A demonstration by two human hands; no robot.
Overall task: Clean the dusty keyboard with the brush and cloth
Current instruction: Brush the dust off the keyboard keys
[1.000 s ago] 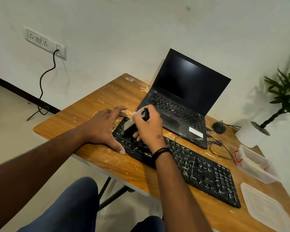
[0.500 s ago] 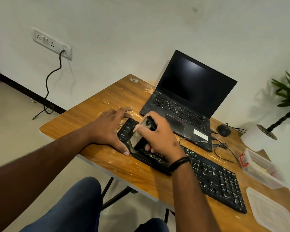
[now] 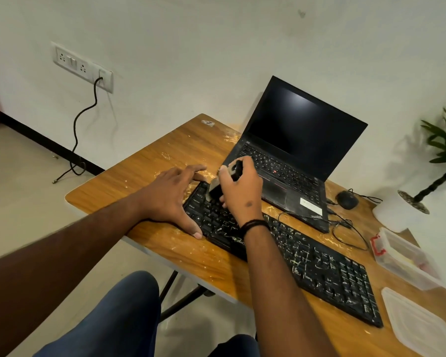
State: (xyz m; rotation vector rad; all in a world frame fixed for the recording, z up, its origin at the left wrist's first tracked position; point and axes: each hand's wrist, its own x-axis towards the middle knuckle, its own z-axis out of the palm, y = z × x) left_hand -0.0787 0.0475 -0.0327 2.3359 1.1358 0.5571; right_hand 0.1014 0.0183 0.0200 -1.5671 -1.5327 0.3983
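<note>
At the far left, a white socket plate point(image 3: 82, 66) sits on the wall with a black cable point(image 3: 81, 130) plugged into it and trailing down to the floor. Next comes the wooden table point(image 3: 144, 173), its top smeared with pale dusty streaks. The left hand point(image 3: 171, 197) lies flat on the table at the left end of the keyboard point(image 3: 319, 266), fingers spread and straight, the thumb against the keyboard's near-left corner and the fingertips reaching past its far-left corner; it grips nothing. Just to its right, the right hand point(image 3: 240, 189) is curled around the brush point(image 3: 223, 182), holding its dark handle up top with the broad brush head pointing down onto the keys at the keyboard's left end. A dark band circles that wrist. The black keyboard runs diagonally toward the lower right, its keys marked with white dust. Behind it stands 1 open black laptop point(image 3: 294, 155) with a dark screen, and thin cables loop on the table between laptop and keyboard. Further right are a black mouse point(image 3: 347, 199), a white pot point(image 3: 394, 212) holding a green plant, a clear plastic box point(image 3: 407, 258) with a red clip, and a clear lid point(image 3: 420, 323) lying flat near the table's edge. No cloth can be made out.
</note>
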